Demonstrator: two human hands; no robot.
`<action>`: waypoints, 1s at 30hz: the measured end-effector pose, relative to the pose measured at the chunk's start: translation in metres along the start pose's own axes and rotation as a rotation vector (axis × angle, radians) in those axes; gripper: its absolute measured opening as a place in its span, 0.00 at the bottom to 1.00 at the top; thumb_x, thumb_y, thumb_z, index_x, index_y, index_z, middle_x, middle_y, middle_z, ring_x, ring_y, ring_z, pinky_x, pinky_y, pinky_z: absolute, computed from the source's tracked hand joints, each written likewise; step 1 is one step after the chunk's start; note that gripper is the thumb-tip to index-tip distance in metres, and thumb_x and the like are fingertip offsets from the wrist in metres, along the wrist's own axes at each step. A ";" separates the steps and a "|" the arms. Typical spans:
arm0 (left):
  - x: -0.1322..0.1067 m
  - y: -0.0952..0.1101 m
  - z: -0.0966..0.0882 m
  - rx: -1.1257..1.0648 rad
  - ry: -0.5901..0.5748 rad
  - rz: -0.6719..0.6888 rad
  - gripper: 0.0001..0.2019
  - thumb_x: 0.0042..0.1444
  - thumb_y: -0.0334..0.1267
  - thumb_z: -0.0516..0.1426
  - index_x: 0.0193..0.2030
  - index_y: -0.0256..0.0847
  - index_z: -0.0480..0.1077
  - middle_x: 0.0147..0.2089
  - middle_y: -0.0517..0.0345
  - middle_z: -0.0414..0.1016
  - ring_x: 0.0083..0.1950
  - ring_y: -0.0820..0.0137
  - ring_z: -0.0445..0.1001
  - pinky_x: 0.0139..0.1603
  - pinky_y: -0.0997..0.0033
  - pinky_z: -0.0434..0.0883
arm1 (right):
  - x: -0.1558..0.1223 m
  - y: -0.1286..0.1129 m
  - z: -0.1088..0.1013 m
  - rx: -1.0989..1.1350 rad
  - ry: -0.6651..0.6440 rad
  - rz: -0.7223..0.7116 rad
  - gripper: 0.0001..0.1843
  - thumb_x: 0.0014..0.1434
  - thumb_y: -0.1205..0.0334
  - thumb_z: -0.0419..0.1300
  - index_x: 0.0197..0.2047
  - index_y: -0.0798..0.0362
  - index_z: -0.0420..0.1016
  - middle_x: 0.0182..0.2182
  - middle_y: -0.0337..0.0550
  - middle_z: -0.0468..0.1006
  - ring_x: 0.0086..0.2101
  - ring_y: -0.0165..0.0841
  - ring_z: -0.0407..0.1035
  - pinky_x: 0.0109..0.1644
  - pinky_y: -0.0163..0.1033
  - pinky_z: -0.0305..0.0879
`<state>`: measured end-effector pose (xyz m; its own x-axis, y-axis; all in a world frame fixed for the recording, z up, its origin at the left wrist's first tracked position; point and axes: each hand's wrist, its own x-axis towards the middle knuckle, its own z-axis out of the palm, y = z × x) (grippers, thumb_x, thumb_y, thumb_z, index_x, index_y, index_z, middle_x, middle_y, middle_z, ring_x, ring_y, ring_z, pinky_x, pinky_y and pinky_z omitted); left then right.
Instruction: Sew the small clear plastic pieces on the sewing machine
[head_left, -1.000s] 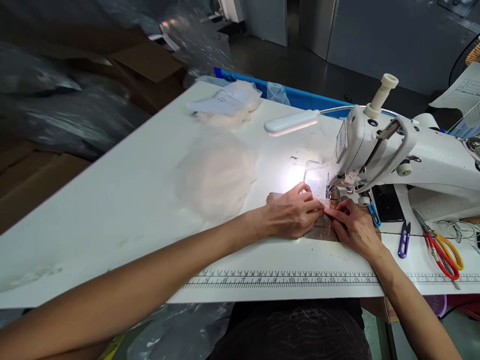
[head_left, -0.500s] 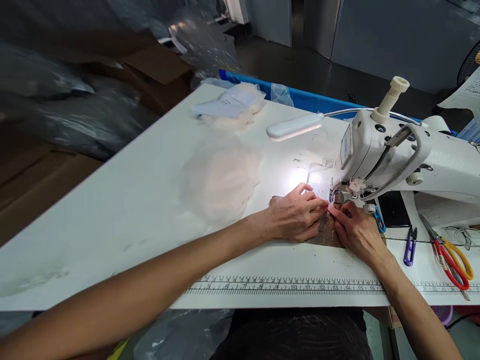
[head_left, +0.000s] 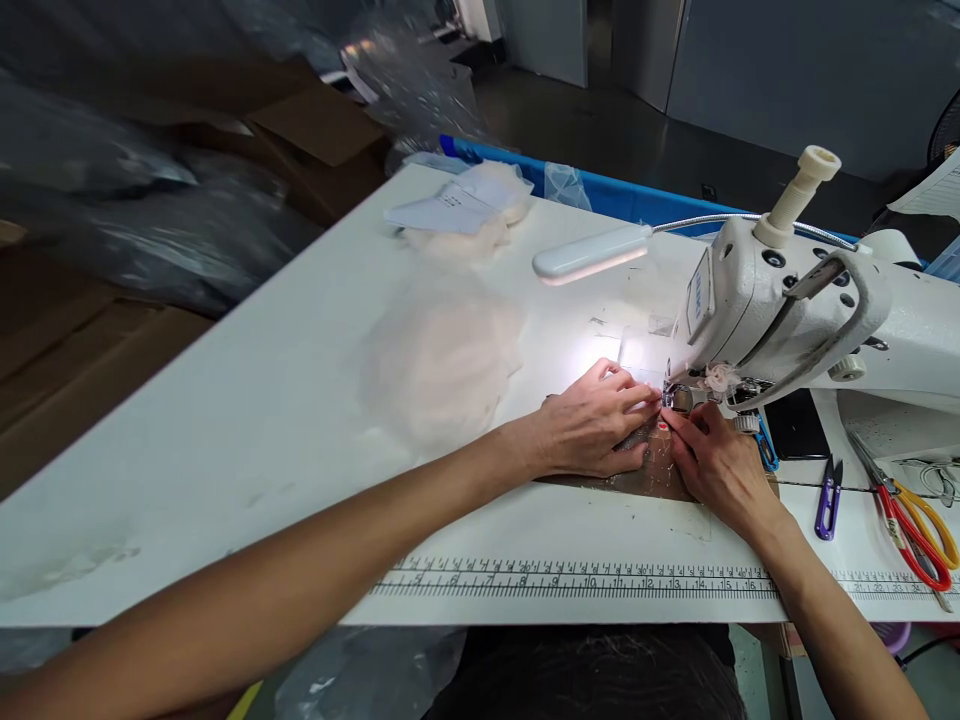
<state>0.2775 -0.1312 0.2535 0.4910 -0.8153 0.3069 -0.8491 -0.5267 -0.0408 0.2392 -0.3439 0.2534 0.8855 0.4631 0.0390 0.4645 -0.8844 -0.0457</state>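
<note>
Palm down beside the sewing machine's presser foot (head_left: 667, 398), my left hand (head_left: 589, 425) has its fingers spread, the index tip close to the foot and the thumb apart. From the other side, my right hand (head_left: 716, 460) brings thumb and forefinger together just in front of the foot; what they pinch is too small to name. A small red mark shows between the hands, over a brown machine plate (head_left: 660, 475). Above stands the white sewing machine head (head_left: 731, 290). The fingers partly hide the work at the needle.
Sheer pale fabric pieces (head_left: 446, 360) lie left of my hands; a paper pattern (head_left: 450, 205) rests on others farther back. A white lamp (head_left: 592, 255) hangs over the table. Purple thread snips (head_left: 829, 500), red-and-yellow-handled scissors (head_left: 919, 520) and a black phone (head_left: 796, 425) lie at right.
My view has shifted slightly, so the machine appears farther right. My left hand has drawn a little away from the right one, and more of the plate shows between them.
</note>
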 end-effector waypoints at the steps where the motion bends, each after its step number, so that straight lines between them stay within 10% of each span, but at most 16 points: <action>1: 0.001 0.000 0.000 -0.006 -0.003 -0.010 0.15 0.63 0.42 0.50 0.46 0.35 0.71 0.47 0.49 0.74 0.40 0.64 0.69 0.46 0.58 0.64 | 0.000 0.001 0.000 0.028 0.010 0.000 0.21 0.67 0.60 0.51 0.61 0.46 0.71 0.36 0.50 0.77 0.28 0.35 0.71 0.26 0.34 0.63; 6: 0.004 -0.002 0.000 -0.033 0.010 -0.037 0.15 0.63 0.44 0.50 0.45 0.36 0.71 0.44 0.51 0.74 0.39 0.64 0.69 0.46 0.58 0.64 | -0.003 0.013 -0.006 0.354 0.081 0.012 0.19 0.68 0.57 0.49 0.55 0.48 0.76 0.44 0.49 0.76 0.31 0.34 0.73 0.33 0.37 0.70; 16: 0.006 -0.009 0.000 -0.031 -0.016 -0.054 0.16 0.62 0.47 0.50 0.41 0.37 0.72 0.42 0.48 0.74 0.40 0.63 0.70 0.45 0.57 0.64 | 0.008 0.032 -0.011 0.988 -0.075 0.297 0.26 0.64 0.40 0.50 0.31 0.53 0.74 0.22 0.39 0.70 0.21 0.31 0.70 0.24 0.36 0.71; 30: 0.002 -0.014 0.003 -0.139 -0.028 -0.082 0.19 0.64 0.47 0.48 0.52 0.34 0.69 0.53 0.40 0.74 0.53 0.55 0.71 0.56 0.51 0.60 | -0.001 0.025 -0.003 1.181 0.062 0.425 0.19 0.51 0.42 0.62 0.34 0.50 0.70 0.29 0.40 0.72 0.30 0.38 0.77 0.37 0.47 0.80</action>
<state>0.2913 -0.1266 0.2519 0.5636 -0.7783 0.2769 -0.8236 -0.5551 0.1162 0.2501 -0.3666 0.2552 0.9805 0.1229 -0.1532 -0.1005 -0.3564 -0.9289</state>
